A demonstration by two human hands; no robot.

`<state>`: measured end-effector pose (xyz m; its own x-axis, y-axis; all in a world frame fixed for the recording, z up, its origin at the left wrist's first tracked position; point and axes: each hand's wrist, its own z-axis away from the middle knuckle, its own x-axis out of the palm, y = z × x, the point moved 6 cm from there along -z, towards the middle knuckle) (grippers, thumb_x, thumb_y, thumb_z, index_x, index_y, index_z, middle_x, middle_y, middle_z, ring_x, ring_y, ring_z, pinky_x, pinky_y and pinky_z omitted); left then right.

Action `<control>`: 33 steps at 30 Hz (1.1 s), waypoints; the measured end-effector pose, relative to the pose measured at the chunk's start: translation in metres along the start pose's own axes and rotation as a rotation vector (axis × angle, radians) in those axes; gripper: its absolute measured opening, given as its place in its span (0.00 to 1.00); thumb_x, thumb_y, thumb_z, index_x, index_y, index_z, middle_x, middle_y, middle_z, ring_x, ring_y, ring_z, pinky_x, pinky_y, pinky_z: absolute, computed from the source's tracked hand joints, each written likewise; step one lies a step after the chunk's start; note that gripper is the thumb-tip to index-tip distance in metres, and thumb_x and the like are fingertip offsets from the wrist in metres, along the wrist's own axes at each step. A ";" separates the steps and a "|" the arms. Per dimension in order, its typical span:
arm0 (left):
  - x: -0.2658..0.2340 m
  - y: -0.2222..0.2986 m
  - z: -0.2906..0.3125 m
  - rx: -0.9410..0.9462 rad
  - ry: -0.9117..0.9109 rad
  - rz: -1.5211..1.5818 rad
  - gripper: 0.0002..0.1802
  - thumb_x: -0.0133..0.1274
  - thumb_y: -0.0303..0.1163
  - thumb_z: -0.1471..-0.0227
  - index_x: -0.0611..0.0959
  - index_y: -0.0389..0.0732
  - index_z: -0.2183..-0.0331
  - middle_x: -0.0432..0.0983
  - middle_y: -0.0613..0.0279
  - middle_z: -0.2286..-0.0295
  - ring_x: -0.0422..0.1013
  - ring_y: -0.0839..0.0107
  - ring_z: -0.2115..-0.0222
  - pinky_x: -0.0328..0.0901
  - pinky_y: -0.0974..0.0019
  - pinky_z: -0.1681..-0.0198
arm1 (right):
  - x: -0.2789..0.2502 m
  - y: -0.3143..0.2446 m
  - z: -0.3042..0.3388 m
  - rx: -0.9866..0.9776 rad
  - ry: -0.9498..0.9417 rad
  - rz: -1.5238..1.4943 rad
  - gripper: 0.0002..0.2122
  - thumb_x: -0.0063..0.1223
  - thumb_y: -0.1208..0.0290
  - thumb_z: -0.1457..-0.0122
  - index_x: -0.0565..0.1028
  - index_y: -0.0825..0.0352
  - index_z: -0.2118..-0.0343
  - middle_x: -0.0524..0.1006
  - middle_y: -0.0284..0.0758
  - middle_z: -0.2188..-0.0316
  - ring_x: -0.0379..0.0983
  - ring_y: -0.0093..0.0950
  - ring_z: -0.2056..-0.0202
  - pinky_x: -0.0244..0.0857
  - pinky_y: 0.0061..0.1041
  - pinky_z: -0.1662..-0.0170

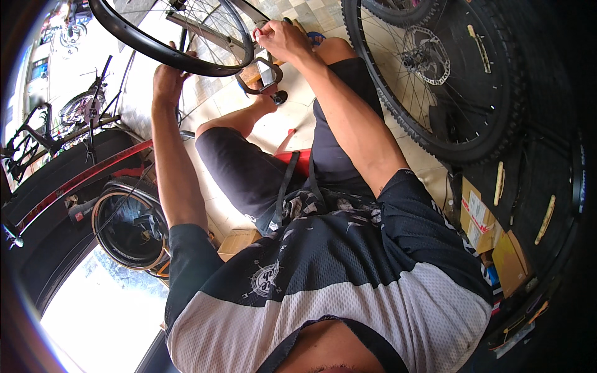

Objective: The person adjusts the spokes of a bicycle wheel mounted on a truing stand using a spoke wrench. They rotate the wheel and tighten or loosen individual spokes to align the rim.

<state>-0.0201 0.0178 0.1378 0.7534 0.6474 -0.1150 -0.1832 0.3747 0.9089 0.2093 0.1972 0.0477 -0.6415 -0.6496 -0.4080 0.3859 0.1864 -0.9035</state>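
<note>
A bare-rimmed bicycle wheel (186, 64) with a black rim and thin spokes is held up at the top of the view, beside a grey metal stand arm (208, 31). My left hand (168, 82) grips the rim's near lower left side, its fingers partly behind the rim. To the right of the wheel, my right hand (285, 41) is closed, pinching a small red tool (257, 34) close to the rim; its exact kind is too small to make out. Just below, a dark angular bracket (271, 73) of the stand sits between my legs.
A large knobby-tyred wheel (377, 87) with a disc rotor stands close on my right, near cardboard boxes (477, 214). On the left are a red bar (84, 175), another wheel (102, 242) and bicycle frames (37, 133). I sit on a red seat (303, 163) above a tiled floor.
</note>
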 end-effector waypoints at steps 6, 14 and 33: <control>0.030 -0.055 0.001 -0.172 -0.057 -0.177 0.31 0.50 0.59 0.41 0.83 0.37 0.60 0.82 0.57 0.64 0.75 0.70 0.64 0.63 0.66 0.62 | -0.002 0.000 0.001 0.000 0.003 0.011 0.15 0.58 0.57 0.46 0.79 0.65 0.64 0.83 0.35 0.68 0.80 0.30 0.66 0.71 0.29 0.61; 0.044 -0.090 -0.005 -0.263 -0.041 -0.236 0.27 0.50 0.56 0.40 0.84 0.41 0.59 0.82 0.65 0.63 0.73 0.75 0.64 0.62 0.68 0.63 | 0.002 0.002 -0.001 -0.001 -0.006 0.006 0.15 0.58 0.58 0.47 0.80 0.65 0.64 0.83 0.35 0.68 0.80 0.30 0.66 0.71 0.28 0.61; 0.039 -0.096 -0.015 -0.215 -0.100 -0.176 0.28 0.52 0.57 0.42 0.81 0.40 0.58 0.81 0.64 0.65 0.73 0.78 0.66 0.63 0.71 0.64 | 0.055 0.010 -0.019 0.011 -0.126 -0.053 0.15 0.60 0.60 0.47 0.79 0.69 0.66 0.82 0.39 0.71 0.80 0.32 0.68 0.72 0.31 0.63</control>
<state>0.0175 0.0168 0.0397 0.8418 0.4956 -0.2141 -0.1654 0.6142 0.7716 0.1656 0.1776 0.0137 -0.5728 -0.7461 -0.3395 0.3615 0.1418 -0.9215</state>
